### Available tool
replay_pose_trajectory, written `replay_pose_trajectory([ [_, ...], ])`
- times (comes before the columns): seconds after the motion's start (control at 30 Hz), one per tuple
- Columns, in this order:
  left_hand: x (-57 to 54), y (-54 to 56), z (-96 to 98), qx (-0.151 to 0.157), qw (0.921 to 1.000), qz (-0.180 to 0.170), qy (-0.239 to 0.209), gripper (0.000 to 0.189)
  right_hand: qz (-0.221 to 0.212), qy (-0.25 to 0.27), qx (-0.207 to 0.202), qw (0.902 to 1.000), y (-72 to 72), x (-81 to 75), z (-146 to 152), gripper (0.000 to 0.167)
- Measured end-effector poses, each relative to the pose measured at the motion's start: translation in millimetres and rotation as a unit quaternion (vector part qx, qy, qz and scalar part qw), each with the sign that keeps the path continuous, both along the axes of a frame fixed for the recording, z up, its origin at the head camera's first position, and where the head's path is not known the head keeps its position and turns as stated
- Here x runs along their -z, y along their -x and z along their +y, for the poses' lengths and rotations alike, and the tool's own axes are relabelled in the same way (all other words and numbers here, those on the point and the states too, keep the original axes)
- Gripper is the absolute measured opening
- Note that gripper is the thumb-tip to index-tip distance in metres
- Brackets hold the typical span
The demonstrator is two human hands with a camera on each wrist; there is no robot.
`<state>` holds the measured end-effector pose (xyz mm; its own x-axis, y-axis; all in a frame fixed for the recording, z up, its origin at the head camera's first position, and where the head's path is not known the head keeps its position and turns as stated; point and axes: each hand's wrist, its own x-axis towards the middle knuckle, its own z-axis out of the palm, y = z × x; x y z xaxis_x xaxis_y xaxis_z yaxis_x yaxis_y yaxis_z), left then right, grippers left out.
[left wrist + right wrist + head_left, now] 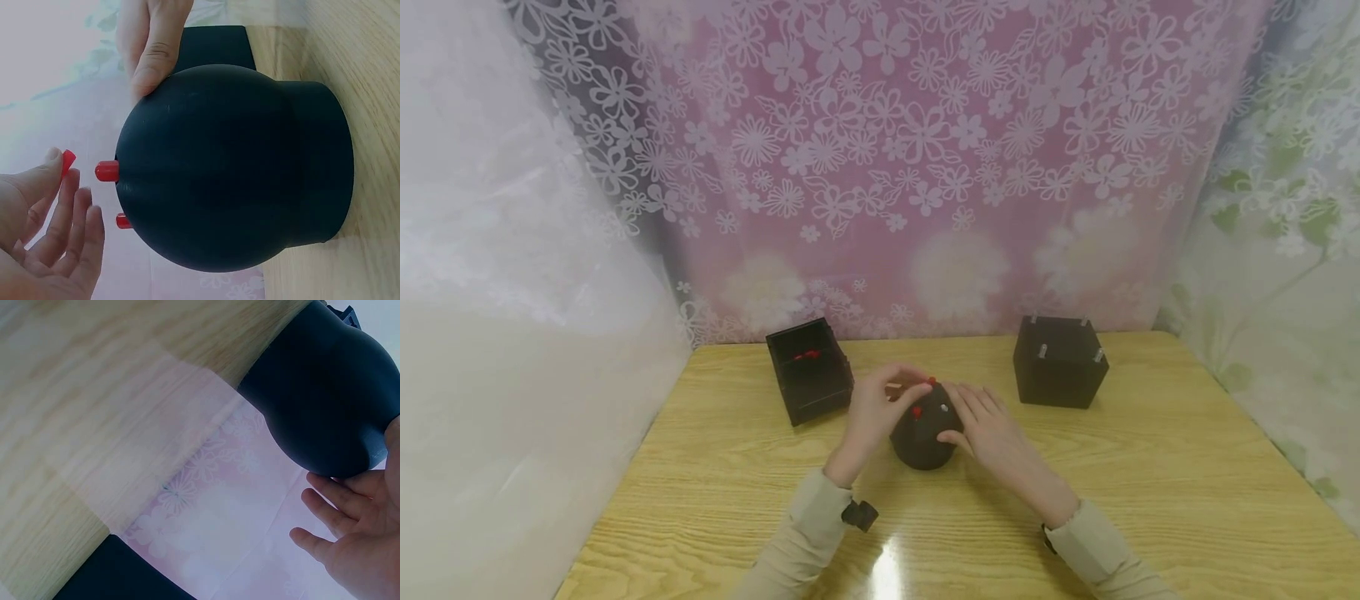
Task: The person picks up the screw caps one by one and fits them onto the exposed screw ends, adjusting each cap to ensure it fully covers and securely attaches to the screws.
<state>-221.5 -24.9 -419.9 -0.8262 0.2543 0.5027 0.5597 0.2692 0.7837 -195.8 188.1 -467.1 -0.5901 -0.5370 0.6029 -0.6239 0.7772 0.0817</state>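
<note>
A black ball-shaped holder on a round base (922, 442) stands on the table between both hands. Two red caps, one nearer (107, 171) and one farther (124, 220), stick out of its top in the left wrist view. In the head view a small pale peg (944, 407) shows there too. My left hand (876, 412) pinches another small red cap (69, 161) between thumb and index finger, just off the ball. On the ball's right side rests my right hand (992, 437), its fingers fairly straight and spread, the thumb touching the near face.
At the back left a black open box (808, 400) has red pieces (807, 355) in its far compartment. A black cube-shaped box (1060, 367) with clear or metallic pegs at its top corners stands at the back right. A floral curtain (887, 167) hangs behind the wooden table (715, 500).
</note>
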Motion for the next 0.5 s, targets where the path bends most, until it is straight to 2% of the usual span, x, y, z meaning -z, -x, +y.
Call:
replay_pose_trajectory([
  [0.1, -0.9, -0.3, 2.5, 0.001, 0.9998, 0.018, 0.008, 0.017, 0.004, -0.002, 0.000, 1.0000, 0.5, 0.1, 0, 0.085],
  [0.27, -2.7, -2.0, 6.5, -0.017, 0.9955, 0.070, 0.062, 0.017, 0.013, -0.003, -0.003, 0.9999, 0.9, 0.7, 0, 0.085],
  [0.4, -3.2, -4.0, 10.7, -0.048, 0.9848, 0.115, 0.121, 0.017, 0.014, -0.003, -0.007, 0.9999, 0.5, 0.9, 1, 0.084],
  [0.5, -2.0, -4.8, 13.7, -0.074, 0.9732, 0.145, 0.163, 0.018, 0.014, -0.002, -0.009, 0.9999, 0.6, 1.3, 1, 0.083],
])
